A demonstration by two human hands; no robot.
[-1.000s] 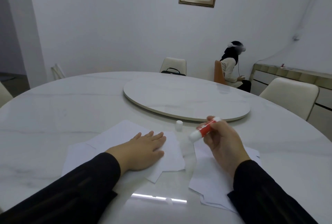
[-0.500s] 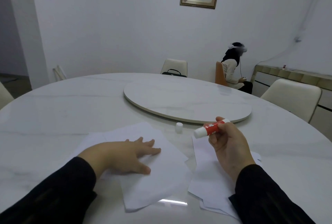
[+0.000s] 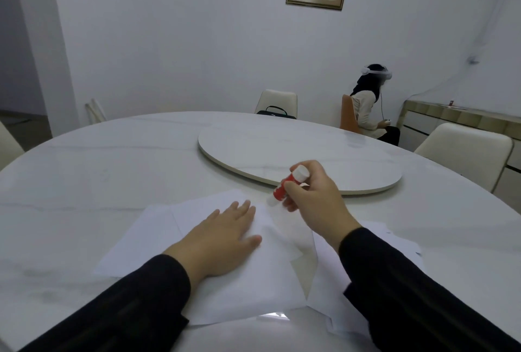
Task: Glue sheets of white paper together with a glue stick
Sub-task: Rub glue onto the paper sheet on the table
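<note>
Round white marble table (image 3: pixel 84 182), person seated at near edge, black sleeves on both arms. Left hand (image 3: pixel 222 241) lies palm down, flat, fingers spread a little, pressing on the top white sheet (image 3: pixel 253 281) of the left stack. More sheets stick out from under it toward the left (image 3: pixel 146 233), edges fanned and not lined up. Right of that, right hand (image 3: pixel 315 199) grips a red glue stick (image 3: pixel 284 186), fingers and thumb closed around the barrel. Stick is tilted, white base pointing up and away, uncapped tip pointing down-left at the far right corner of the top sheet, just beyond the left fingertips; tip looks at or just above the paper, contact not clear. Under the right forearm, second pile of white sheets (image 3: pixel 394 239), loosely stacked, overlapping the left stack's right edge. Behind the hands, raised round turntable (image 3: pixel 298 154) in the table's centre. Far right background, another person (image 3: pixel 372 106) seated in a chair, back turned.
</note>
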